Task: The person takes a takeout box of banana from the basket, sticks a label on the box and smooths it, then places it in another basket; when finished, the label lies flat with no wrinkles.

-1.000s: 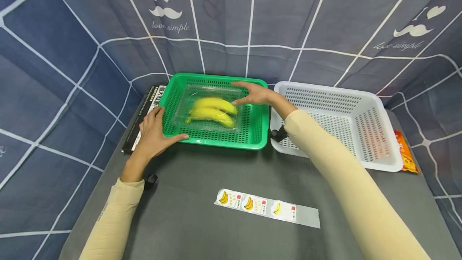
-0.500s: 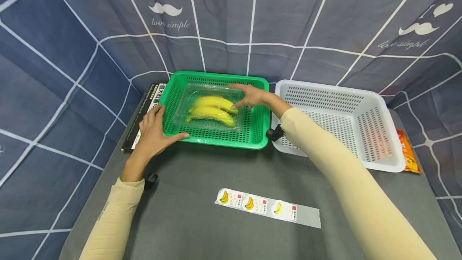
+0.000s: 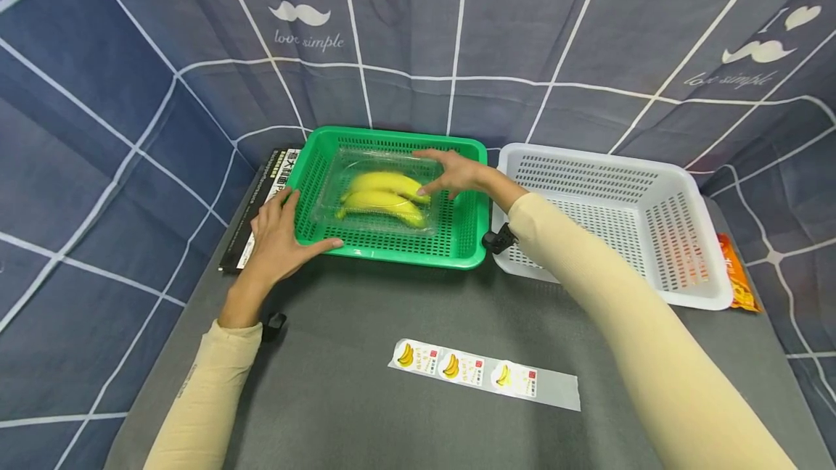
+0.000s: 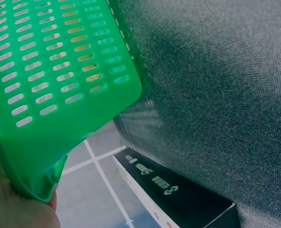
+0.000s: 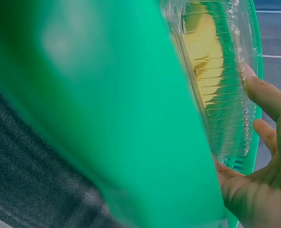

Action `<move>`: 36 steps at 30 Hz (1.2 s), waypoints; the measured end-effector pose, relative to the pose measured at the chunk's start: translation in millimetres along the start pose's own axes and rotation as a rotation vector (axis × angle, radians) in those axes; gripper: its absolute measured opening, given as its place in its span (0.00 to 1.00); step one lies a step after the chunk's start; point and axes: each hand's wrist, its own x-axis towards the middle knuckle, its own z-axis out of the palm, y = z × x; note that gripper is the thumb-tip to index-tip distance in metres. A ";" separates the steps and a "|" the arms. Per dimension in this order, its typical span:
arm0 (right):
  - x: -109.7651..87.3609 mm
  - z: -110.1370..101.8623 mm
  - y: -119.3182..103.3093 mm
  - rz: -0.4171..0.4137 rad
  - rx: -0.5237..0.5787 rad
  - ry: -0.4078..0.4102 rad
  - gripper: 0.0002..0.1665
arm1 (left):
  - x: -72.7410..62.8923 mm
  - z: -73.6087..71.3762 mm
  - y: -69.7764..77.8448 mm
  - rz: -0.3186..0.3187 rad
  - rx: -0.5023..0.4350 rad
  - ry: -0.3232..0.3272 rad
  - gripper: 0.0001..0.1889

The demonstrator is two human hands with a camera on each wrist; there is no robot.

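A clear plastic container (image 3: 323, 205) with yellow bananas (image 3: 379, 201) inside lies in a green perforated basket (image 3: 392, 258). My left hand (image 3: 277, 241) holds the basket's front left corner, thumb along the front rim and fingers over the left side. In the left wrist view that hand (image 4: 24, 211) shows at the rim of the basket (image 4: 73, 114). My right hand (image 3: 453, 171) reaches into the basket and grips the container's right end between thumb and fingers. Its fingertips (image 5: 252, 83) meet the edge of the container (image 5: 226, 114) in the right wrist view.
A white perforated basket (image 3: 708, 238) stands right of the green one, under my right forearm. An orange snack packet (image 3: 738, 278) lies beyond it. A black-and-white box (image 3: 255, 216) sits at the left. In front lies a strip of banana stickers (image 3: 483, 376) on the grey table (image 3: 366, 397).
My right hand has shifted slightly left, its fingers coming onto the container's right end. The left hand has stayed at the basket corner.
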 end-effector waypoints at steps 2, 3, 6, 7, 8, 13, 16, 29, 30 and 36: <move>-0.7 -0.3 -0.2 -0.010 0.020 0.007 0.52 | 0.9 -0.5 1.1 -0.003 -0.001 0.001 0.62; -0.9 -0.4 0.0 -0.014 0.035 0.013 0.52 | 1.4 -0.8 1.5 -0.005 -0.002 -0.001 0.62; -2.3 -0.4 0.3 -0.022 0.106 0.029 0.50 | 3.0 -1.6 3.0 -0.005 -0.006 0.000 0.62; -2.6 -0.6 0.4 -0.023 0.137 0.038 0.49 | 3.5 -1.8 3.4 -0.004 -0.007 0.001 0.62; -3.2 -0.8 0.5 -0.020 0.172 0.049 0.48 | 3.8 -2.1 3.9 -0.001 -0.007 0.002 0.62; -4.2 -2.7 1.2 -0.017 0.340 0.109 0.44 | 5.1 -2.3 5.4 0.006 -0.006 0.002 0.62; -3.9 -3.9 1.7 -0.020 0.382 0.122 0.43 | 5.3 -2.5 5.7 0.005 -0.007 -0.004 0.62; -15.9 -8.4 -0.8 -0.043 0.411 0.126 0.42 | 2.4 -2.2 5.2 0.009 -0.003 -0.019 0.61; -19.2 -9.9 -3.2 -0.047 0.413 0.131 0.42 | 1.9 -2.2 4.9 0.008 -0.003 -0.020 0.61; -49.0 -23.2 -17.9 -0.082 0.414 0.164 0.42 | -0.3 -3.5 3.6 -0.003 -0.008 -0.031 0.61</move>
